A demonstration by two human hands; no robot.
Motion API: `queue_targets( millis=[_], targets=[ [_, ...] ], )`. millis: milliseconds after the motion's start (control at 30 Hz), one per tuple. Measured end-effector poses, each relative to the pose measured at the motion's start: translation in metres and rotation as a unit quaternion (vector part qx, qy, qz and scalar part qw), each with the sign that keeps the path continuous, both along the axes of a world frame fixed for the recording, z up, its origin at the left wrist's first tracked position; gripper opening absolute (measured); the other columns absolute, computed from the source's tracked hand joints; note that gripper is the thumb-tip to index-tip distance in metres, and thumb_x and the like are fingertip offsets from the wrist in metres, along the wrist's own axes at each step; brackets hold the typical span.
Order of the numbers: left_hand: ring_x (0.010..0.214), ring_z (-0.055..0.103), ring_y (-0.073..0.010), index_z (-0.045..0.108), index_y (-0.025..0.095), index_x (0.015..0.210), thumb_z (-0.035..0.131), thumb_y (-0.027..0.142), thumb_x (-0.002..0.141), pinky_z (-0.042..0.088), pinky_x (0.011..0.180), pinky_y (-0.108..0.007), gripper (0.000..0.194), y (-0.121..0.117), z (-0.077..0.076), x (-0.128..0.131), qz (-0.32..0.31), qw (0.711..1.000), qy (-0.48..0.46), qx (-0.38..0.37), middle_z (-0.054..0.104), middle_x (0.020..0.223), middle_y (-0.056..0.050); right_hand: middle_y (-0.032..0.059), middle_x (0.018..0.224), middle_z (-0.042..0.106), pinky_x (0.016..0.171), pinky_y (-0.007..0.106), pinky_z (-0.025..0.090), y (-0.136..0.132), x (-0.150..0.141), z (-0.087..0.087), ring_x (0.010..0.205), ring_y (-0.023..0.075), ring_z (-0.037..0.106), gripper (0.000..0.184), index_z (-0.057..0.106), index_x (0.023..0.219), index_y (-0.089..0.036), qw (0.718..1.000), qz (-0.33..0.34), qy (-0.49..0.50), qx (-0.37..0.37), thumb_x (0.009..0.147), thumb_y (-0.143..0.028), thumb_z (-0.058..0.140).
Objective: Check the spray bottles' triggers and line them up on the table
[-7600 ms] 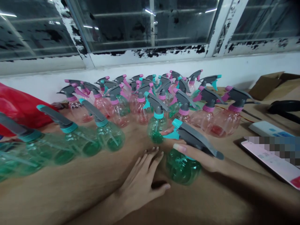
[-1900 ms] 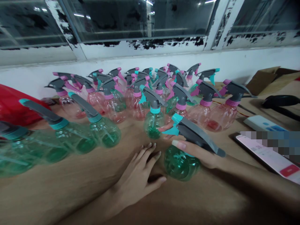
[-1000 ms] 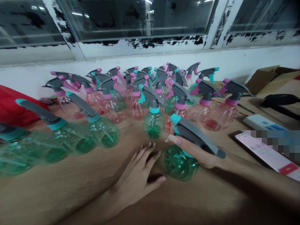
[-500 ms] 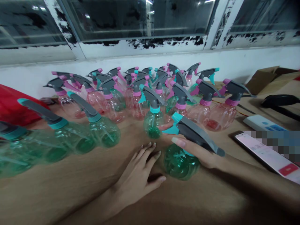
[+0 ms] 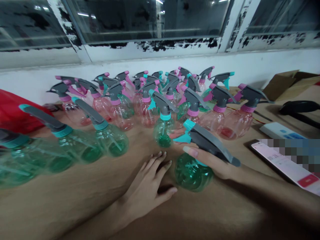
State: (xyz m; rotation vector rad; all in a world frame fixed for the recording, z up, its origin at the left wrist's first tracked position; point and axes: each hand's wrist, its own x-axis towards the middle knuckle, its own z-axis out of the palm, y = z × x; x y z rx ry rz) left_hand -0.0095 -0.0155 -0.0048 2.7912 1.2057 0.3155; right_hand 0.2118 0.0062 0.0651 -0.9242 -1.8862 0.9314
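Observation:
My right hand (image 5: 212, 161) is closed around the neck of a green spray bottle (image 5: 193, 175), its thumb on the near side below the grey and turquoise spray head. The bottle stands on the table, nozzle toward the left, and the fingers behind it are partly hidden, with tips near the turquoise trigger. My left hand (image 5: 147, 186) lies palm down on the table, fingers spread, just left of that bottle and holding nothing. Beyond the hands stands another green spray bottle (image 5: 164, 131) with a turquoise collar.
Several green spray bottles (image 5: 112, 141) line the left side. Pink spray bottles (image 5: 122, 116) and more green ones crowd the back by the wall. On the right are a phone (image 5: 280, 163), a white device (image 5: 277, 130), a black object (image 5: 300, 108) and a cardboard box (image 5: 287, 85). A red bag (image 5: 17, 115) lies left.
The right fingers and the trigger shifted over the last second: the trigger was hidden near the fingers one second ago and now shows again. The left hand and standing bottles stay in place.

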Motion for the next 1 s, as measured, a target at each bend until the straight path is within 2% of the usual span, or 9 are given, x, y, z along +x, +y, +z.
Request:
queue_targets(
  millis=[133,333,500,700,1000],
  targets=[
    [0.132,0.033,-0.0318,0.040,0.017,0.138,0.052,0.054,0.090,0.031,0.105,-0.050,0.062,0.0000,0.0015,0.0008,-0.004,1.000,0.005,-0.008,0.036,0.146,-0.014,0.0046,0.093,0.067,0.080,0.038,0.051,0.0004,-0.0012,0.0014,0.082,0.0207,0.064,0.042,0.058,0.122,-0.026,1.000,-0.002,0.004,-0.012,0.085,-0.047,0.055],
    [0.134,0.031,-0.0318,0.038,0.016,0.139,0.051,0.053,0.090,0.029,0.106,-0.051,0.063,-0.0008,0.0005,0.0003,-0.002,1.000,0.009,-0.014,0.034,0.147,-0.014,0.0046,0.099,0.069,0.090,0.039,0.049,-0.0004,-0.0024,0.0027,0.098,0.0223,0.063,0.039,0.057,0.123,-0.027,0.999,0.022,0.036,-0.014,0.086,-0.041,0.056],
    [0.132,0.033,-0.0319,0.040,0.017,0.138,0.052,0.054,0.089,0.031,0.105,-0.051,0.063,-0.0004,0.0002,-0.0001,-0.003,1.000,0.008,-0.009,0.036,0.146,-0.014,0.0050,0.103,0.068,0.091,0.038,0.049,-0.0001,-0.0027,0.0008,0.100,0.0216,0.063,0.040,0.055,0.125,-0.026,0.999,0.024,0.042,-0.009,0.087,-0.039,0.056],
    [0.133,0.033,-0.0317,0.038,0.019,0.139,0.052,0.054,0.089,0.030,0.105,-0.050,0.062,-0.0006,-0.0008,-0.0005,0.000,1.000,-0.003,-0.004,0.037,0.146,-0.012,0.0042,0.099,0.069,0.086,0.037,0.051,0.0012,-0.0021,-0.0011,0.094,0.0217,0.065,0.039,0.057,0.124,-0.027,0.999,0.021,0.045,-0.010,0.086,-0.040,0.057],
    [0.133,0.033,-0.0322,0.039,0.017,0.139,0.052,0.054,0.089,0.031,0.105,-0.051,0.063,0.0002,-0.0009,0.0000,-0.002,1.000,0.003,-0.008,0.035,0.146,-0.014,0.0035,0.096,0.069,0.091,0.037,0.049,0.0014,-0.0026,-0.0020,0.103,0.0210,0.062,0.038,0.056,0.123,-0.026,0.997,0.038,0.058,-0.015,0.087,-0.038,0.056]
  ],
)
